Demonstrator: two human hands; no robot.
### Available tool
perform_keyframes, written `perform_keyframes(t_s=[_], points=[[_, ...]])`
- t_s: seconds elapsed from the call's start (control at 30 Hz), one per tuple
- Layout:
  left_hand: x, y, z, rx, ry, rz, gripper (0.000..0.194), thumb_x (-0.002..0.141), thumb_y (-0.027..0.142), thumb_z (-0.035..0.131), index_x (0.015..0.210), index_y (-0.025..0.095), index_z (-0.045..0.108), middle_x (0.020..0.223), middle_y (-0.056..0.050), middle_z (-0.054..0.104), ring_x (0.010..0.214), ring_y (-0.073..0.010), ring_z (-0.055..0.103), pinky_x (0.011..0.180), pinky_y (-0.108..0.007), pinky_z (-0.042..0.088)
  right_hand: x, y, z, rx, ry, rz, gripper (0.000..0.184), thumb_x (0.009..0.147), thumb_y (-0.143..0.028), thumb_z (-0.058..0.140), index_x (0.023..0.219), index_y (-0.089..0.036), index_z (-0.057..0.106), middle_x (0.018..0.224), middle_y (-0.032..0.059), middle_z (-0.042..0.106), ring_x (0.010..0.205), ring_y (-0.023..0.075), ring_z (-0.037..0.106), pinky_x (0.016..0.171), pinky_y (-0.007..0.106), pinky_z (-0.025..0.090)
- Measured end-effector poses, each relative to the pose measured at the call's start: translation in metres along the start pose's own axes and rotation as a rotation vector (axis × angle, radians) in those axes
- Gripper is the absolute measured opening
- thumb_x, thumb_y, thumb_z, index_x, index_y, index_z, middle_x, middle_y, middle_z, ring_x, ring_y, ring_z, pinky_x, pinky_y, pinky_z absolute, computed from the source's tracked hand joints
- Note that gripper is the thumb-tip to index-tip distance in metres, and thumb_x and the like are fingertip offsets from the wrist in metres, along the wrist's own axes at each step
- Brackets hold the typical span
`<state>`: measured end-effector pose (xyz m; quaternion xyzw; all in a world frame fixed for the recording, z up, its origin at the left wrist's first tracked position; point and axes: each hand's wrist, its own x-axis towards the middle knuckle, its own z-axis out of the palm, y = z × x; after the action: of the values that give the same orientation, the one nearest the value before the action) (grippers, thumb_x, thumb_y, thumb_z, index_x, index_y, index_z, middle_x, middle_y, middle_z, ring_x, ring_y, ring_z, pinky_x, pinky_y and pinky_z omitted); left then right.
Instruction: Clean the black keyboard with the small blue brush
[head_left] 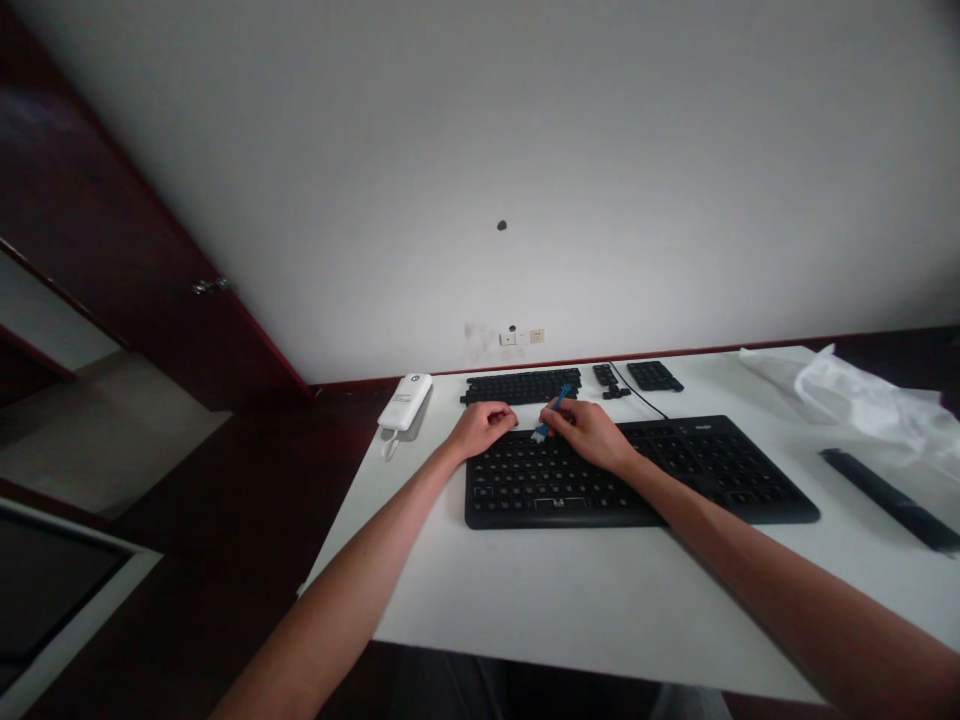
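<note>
A black keyboard [697, 480] lies on the white table [570, 600]. My right hand [589, 432] is closed on a small blue brush [553, 411], its white tip touching the top row of keys. My left hand [484, 425] rests in a loose fist at the keyboard's top left corner, fingers curled; what it holds, if anything, is hidden.
Behind the keyboard lie rows of loose black keycaps [521, 386], a small cluster [609, 380] and a number block [654, 375]. A white power bank [406, 401] sits far left. Crumpled white plastic [862, 400] and a black bar [889, 498] lie right. A dark door [135, 260] stands left.
</note>
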<state>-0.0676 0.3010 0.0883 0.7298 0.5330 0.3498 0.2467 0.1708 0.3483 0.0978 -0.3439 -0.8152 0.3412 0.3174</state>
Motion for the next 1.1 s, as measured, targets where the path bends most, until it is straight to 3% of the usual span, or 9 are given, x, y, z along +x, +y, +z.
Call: perform_keyframes(t_s=[0.2, 0.47, 0.67, 0.8, 0.97, 1.1], points=[[0.0, 0.0, -0.002, -0.032, 0.006, -0.005, 0.035, 0.095, 0.042, 0.056, 0.085, 0.014, 0.074, 0.083, -0.004, 0.073, 0.074, -0.0155, 0.062, 0.07, -0.025, 0.044, -0.003, -0.004, -0.001, -0.099, -0.043, -0.032, 0.032, 0.1, -0.042, 0.053, 0.087, -0.02, 0.073, 0.074, 0.0031, 0.074, 0.064, 0.0212, 0.065, 0.065, 0.031, 0.044], [0.001, 0.002, -0.001, -0.047, 0.008, -0.038, 0.034, 0.097, 0.04, 0.054, 0.085, 0.014, 0.074, 0.081, -0.004, 0.071, 0.074, -0.0152, 0.06, 0.069, -0.025, 0.042, -0.005, -0.002, -0.006, 0.04, -0.098, -0.057, 0.034, 0.101, -0.047, 0.052, 0.089, -0.022, 0.071, 0.076, 0.0026, 0.073, 0.068, 0.0214, 0.066, 0.067, 0.032, 0.047], [0.0, 0.009, -0.003, -0.044, -0.001, -0.063, 0.032, 0.097, 0.038, 0.054, 0.086, 0.015, 0.073, 0.084, -0.004, 0.072, 0.077, -0.016, 0.062, 0.073, -0.025, 0.044, -0.004, 0.003, -0.007, 0.182, 0.039, -0.04, 0.038, 0.102, -0.051, 0.046, 0.09, -0.022, 0.067, 0.078, 0.0047, 0.071, 0.075, 0.0227, 0.066, 0.069, 0.032, 0.048], [0.0, 0.011, -0.003, -0.024, -0.007, -0.07, 0.031, 0.097, 0.036, 0.054, 0.084, 0.015, 0.073, 0.083, -0.004, 0.071, 0.078, -0.0163, 0.063, 0.074, -0.026, 0.045, -0.005, -0.001, -0.007, 0.08, -0.101, -0.072, 0.033, 0.102, -0.046, 0.05, 0.088, -0.023, 0.069, 0.075, 0.0027, 0.071, 0.068, 0.0214, 0.065, 0.067, 0.032, 0.047], [0.0, 0.011, -0.003, -0.032, -0.006, -0.075, 0.031, 0.097, 0.038, 0.055, 0.085, 0.015, 0.073, 0.086, -0.005, 0.073, 0.081, -0.0174, 0.065, 0.077, -0.027, 0.047, -0.006, -0.002, -0.008, 0.095, -0.044, -0.06, 0.033, 0.102, -0.045, 0.049, 0.089, -0.023, 0.069, 0.074, 0.0026, 0.071, 0.066, 0.0209, 0.064, 0.064, 0.031, 0.046], [-0.001, 0.011, -0.002, -0.03, -0.005, -0.06, 0.032, 0.097, 0.037, 0.054, 0.084, 0.015, 0.073, 0.087, -0.005, 0.073, 0.081, -0.0172, 0.065, 0.077, -0.026, 0.047, -0.006, -0.001, -0.008, 0.089, -0.104, -0.093, 0.03, 0.102, -0.043, 0.051, 0.09, -0.023, 0.07, 0.074, 0.0012, 0.071, 0.064, 0.0196, 0.063, 0.065, 0.031, 0.045]])
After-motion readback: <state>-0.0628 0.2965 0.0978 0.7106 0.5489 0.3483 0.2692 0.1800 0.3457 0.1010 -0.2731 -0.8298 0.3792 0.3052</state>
